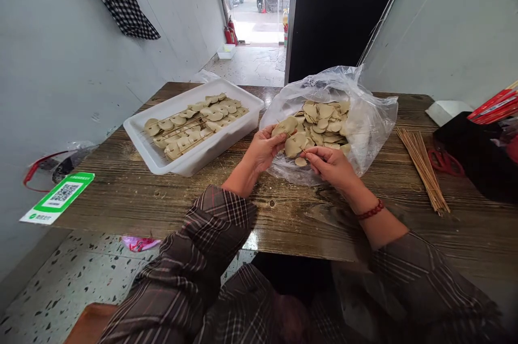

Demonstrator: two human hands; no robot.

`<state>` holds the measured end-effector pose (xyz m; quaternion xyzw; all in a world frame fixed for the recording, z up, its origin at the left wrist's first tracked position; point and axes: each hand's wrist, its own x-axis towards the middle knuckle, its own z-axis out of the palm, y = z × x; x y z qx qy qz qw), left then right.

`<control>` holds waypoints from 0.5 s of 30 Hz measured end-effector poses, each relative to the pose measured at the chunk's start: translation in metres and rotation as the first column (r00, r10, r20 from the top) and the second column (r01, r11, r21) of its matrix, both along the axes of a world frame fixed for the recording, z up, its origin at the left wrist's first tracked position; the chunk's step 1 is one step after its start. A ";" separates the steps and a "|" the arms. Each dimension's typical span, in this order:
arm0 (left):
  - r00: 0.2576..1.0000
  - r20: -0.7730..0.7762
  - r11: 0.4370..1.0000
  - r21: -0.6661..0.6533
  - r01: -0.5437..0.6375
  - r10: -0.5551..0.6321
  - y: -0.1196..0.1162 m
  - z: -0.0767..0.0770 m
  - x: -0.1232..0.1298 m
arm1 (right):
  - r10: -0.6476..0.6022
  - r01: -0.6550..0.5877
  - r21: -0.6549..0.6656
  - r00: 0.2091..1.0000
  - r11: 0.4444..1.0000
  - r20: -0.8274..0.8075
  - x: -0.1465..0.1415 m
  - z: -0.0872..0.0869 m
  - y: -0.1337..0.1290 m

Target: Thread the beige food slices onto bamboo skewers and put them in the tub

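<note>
My left hand [262, 149] pinches a thin, flat, round beige slice [285, 126], which looks like a sheet of dough or bean curd. A second slice [295, 144] sits just below it on a thin wooden skewer. My right hand [328, 164] is closed, thumb and finger on the skewer [305, 152] near that slice. Both hands are over the front of an open clear plastic bag [370, 120]. A heap of loose slices [326, 123] lies in the bag. Left of it, a white tray [194, 161] contains rows of skewered slices [194, 123].
A bundle of wooden skewers [423, 171] lies to the right, beside red-handled scissors [445, 162] and a black holder [469, 144] with red packets [496, 103]. A green-and-white QR card [62, 197] is at the table's left edge. Beyond the wooden table [194, 193] is a doorway.
</note>
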<state>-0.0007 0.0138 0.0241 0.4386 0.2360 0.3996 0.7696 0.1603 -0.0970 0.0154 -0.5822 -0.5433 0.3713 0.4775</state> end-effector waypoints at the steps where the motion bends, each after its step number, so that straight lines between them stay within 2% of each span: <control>1: 1.000 0.007 1.000 -0.002 0.005 -0.005 0.000 0.000 0.000 | -0.003 0.003 -0.014 1.000 1.000 -0.011 0.000 -0.001 0.000; 3: 1.000 0.018 1.000 -0.009 0.022 -0.022 -0.001 0.001 0.000 | -0.002 0.002 -0.014 1.000 1.000 -0.001 -0.001 -0.002 0.000; 6: 1.000 0.012 1.000 -0.020 0.010 -0.010 -0.002 0.001 0.002 | -0.002 -0.002 0.041 0.995 0.999 0.104 0.000 -0.005 0.001; 11: 0.999 -0.032 0.997 -0.063 -0.037 0.035 -0.005 0.000 0.006 | -0.136 0.071 0.189 0.925 0.979 0.355 -0.002 -0.008 0.001; 15: 0.998 -0.038 0.995 -0.076 -0.060 0.057 -0.008 -0.001 0.008 | -0.189 0.088 0.248 0.886 0.965 0.422 -0.004 -0.010 0.001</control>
